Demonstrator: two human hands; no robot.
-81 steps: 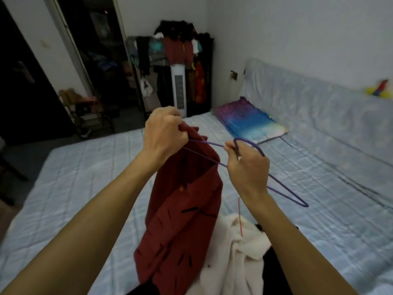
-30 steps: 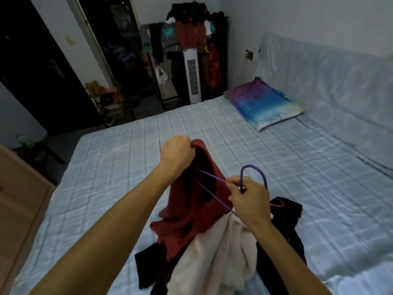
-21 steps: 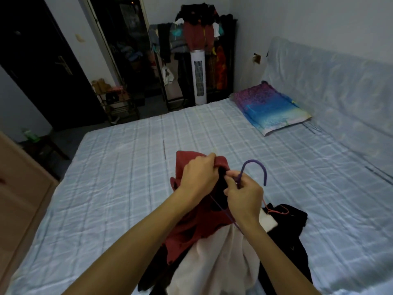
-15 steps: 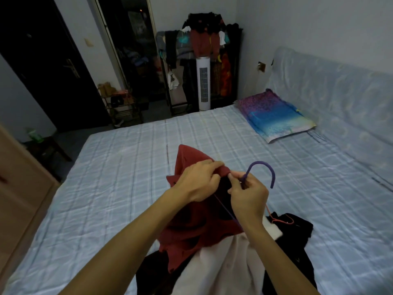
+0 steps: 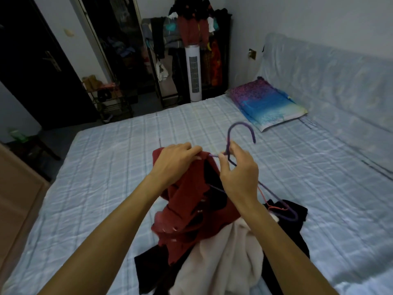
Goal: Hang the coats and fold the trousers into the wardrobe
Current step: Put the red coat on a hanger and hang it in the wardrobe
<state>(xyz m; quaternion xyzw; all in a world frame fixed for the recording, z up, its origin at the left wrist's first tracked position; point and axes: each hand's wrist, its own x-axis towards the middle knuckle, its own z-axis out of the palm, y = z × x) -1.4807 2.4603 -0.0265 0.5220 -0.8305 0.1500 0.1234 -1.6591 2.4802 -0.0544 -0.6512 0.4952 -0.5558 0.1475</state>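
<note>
Left hand (image 5: 176,162), fingers clamped on collar of red coat (image 5: 191,201), held above near edge of bed (image 5: 119,158). Right hand (image 5: 239,175), fingers pinched on neck of purple hanger (image 5: 241,133), hook upward. Beneath: cream garment (image 5: 223,256) over black garment (image 5: 291,218), on bed.

The left hand (image 5: 177,161) covers the part of the red coat (image 5: 191,201) it grips, so its fingertips are out of sight in the cloth. The purple hanger (image 5: 241,133) shows its hook, but one arm runs into the coat and the other passes behind the right hand (image 5: 239,174). A thin red hanger (image 5: 274,206) is partly hidden by the wrist. The pale garment (image 5: 221,260) and black clothes (image 5: 285,237) are cut off by the bottom edge, near the bed's (image 5: 106,177) front edge. The clothes on the far rack (image 5: 191,26) are too dim to tell apart.
</note>
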